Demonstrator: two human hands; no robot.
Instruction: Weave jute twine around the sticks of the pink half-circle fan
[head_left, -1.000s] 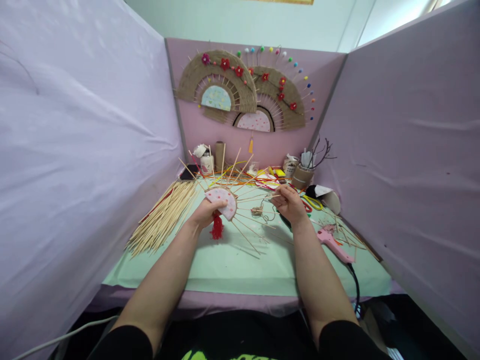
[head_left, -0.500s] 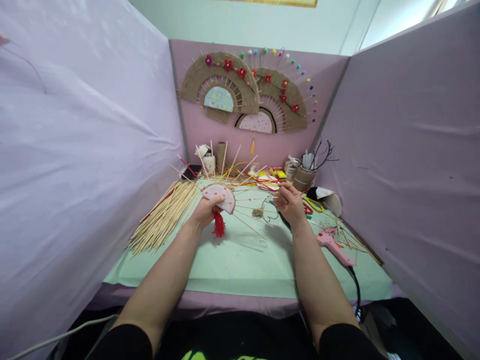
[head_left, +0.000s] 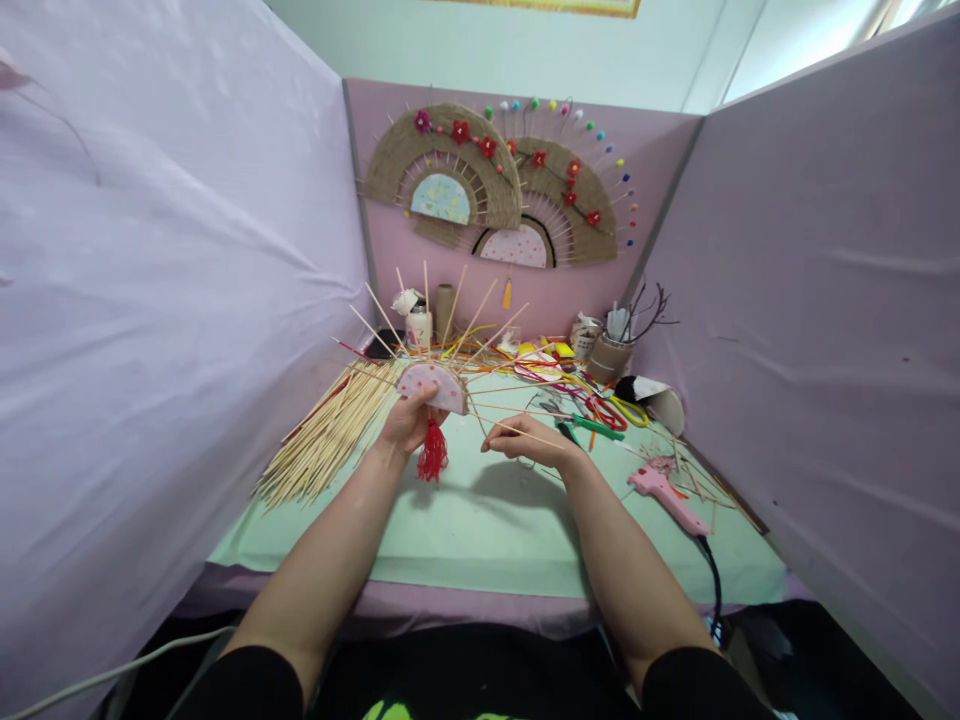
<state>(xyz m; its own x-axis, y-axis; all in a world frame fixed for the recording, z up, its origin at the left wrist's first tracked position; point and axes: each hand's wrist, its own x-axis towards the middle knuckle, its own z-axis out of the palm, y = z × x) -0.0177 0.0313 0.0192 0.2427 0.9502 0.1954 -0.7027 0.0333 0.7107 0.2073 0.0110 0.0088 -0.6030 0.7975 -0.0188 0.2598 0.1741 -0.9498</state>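
My left hand [head_left: 409, 420] grips the bottom edge of a small fan frame, thumb over its half-round white centre with pink dots [head_left: 451, 390]. Thin wooden sticks [head_left: 484, 308] spread from the curved edge, and a red tassel [head_left: 433, 455] hangs below my fingers. To the right of the fan, my right hand [head_left: 521, 438] is closed in a pinch just under the lowest sticks. A thin brownish strand, likely twine, runs from the fan's right corner down to its fingertips. The inside of that hand is hidden.
A pile of wooden sticks [head_left: 322, 440] lies at left. At right are a pink glue gun [head_left: 670, 498], green-handled pliers [head_left: 598, 428] and a cardboard holder with twigs [head_left: 609, 357]. Coloured pipe cleaners [head_left: 600, 408] lie behind. Two finished fans [head_left: 442, 150] hang on the back panel.
My right hand has moved left and down, from beyond the stick tips to near the fan's right corner. The fan has turned slightly and shifted a little left in my left hand.
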